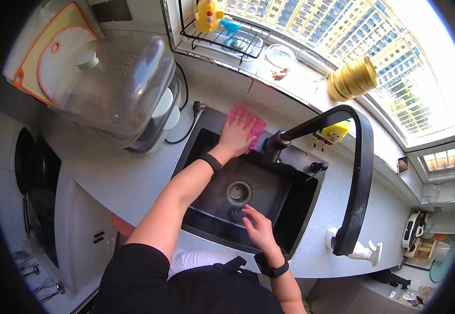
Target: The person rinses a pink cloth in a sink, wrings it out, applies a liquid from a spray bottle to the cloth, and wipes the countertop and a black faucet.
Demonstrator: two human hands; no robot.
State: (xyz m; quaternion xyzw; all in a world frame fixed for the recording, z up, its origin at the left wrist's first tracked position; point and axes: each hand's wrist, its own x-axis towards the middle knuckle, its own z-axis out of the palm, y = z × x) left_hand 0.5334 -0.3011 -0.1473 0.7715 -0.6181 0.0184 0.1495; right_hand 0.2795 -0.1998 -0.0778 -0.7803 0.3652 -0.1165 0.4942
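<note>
My left hand (pixel 233 137) lies spread over a pink cloth (pixel 257 128), holding it against the back left rim of a black sink (pixel 268 196), beside the faucet base (pixel 275 145). A black band circles that wrist. Over the front part of the basin hangs my right hand (pixel 259 229), fingers apart and holding nothing. It wears a black watch. Just left of its fingertips, a dark scouring ball (pixel 237 214) sits on the basin floor, in front of the metal drain strainer (pixel 239 192).
A tall black faucet (pixel 363 157) arches over the right side. Left of the sink stands a lidded food steamer (pixel 113 86), with a plug (pixel 196 106) nearby. A white spray bottle (pixel 364 253) stands at right. The windowsill bears a wire rack (pixel 227 37) and a gold ribbed container (pixel 353 80).
</note>
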